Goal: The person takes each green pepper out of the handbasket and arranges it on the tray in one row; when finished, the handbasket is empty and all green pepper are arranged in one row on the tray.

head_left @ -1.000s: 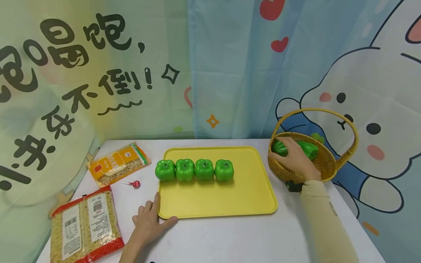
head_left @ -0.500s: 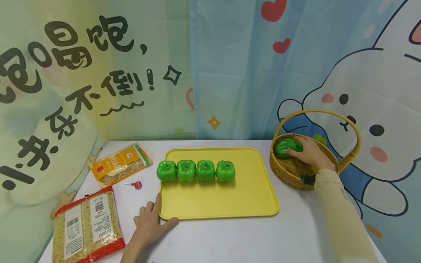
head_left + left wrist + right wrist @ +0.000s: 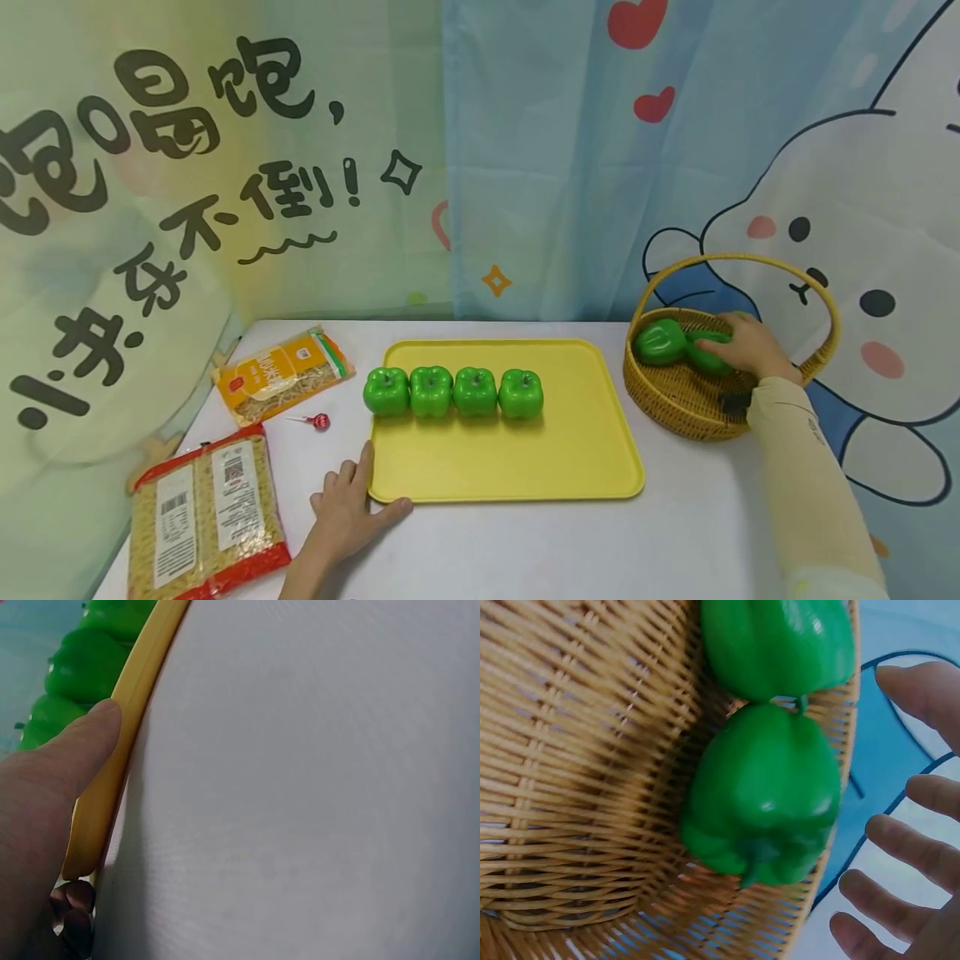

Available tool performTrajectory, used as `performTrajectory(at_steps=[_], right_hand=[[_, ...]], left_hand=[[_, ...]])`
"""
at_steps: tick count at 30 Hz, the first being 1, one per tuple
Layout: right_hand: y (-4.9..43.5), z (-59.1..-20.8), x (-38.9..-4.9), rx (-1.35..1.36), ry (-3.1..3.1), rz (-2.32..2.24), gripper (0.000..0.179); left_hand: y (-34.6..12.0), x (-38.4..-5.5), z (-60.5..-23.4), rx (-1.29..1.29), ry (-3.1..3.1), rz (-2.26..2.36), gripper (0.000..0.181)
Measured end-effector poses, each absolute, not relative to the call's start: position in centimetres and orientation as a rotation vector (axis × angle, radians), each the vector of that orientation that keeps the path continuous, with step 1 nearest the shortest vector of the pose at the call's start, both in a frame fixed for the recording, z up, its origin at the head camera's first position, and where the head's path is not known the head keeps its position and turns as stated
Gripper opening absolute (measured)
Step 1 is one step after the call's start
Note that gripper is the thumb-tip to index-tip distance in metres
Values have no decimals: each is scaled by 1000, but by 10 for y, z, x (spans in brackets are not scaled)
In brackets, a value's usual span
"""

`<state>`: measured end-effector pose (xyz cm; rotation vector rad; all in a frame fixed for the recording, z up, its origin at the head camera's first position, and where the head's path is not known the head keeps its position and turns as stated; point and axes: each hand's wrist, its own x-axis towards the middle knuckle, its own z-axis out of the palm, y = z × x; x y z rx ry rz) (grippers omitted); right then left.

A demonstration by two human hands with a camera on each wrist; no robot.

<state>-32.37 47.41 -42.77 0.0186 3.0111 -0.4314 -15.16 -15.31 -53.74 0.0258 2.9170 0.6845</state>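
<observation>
Two green bell peppers, a left one and a right one, lie in the wicker basket. My right hand reaches over the basket's right side, at the right pepper. In the right wrist view, its fingers are spread, apart from the peppers, beside the rim. A row of several green bell peppers sits on the yellow tray. My left hand touches the tray's near left corner, index finger along the left side and thumb against the front edge.
On the left lie an orange food packet, a red lollipop and a big red-edged bag of grain. The basket's tall handle arches over its opening. A printed curtain hangs behind the white table.
My right hand has moved right from the left pepper in the basket to the right one, uncovering the left pepper. The left hand stays at the tray corner. The head view has shifted slightly.
</observation>
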Motion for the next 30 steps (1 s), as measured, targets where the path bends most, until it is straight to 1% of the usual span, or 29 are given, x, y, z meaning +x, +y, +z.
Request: performTrajectory(at_steps=[8, 13, 17, 24, 30], right_hand=[[489, -439, -325, 139, 2881, -498, 112], [494, -447, -327, 157, 2846, -506, 113], [495, -452, -328, 138, 2832, -507, 106], [498, -460, -332, 109, 2878, -517, 86], [499, -462, -330, 126, 2906, -521, 80]], left_hand=[[-154, -152, -539, 20, 2901, 700, 115], [-153, -153, -538, 17, 2900, 697, 115], [-153, -153, -538, 20, 2907, 695, 115], [-154, -154, -539, 21, 2913, 697, 115], [-154, -154, -540, 16, 2910, 682, 116]])
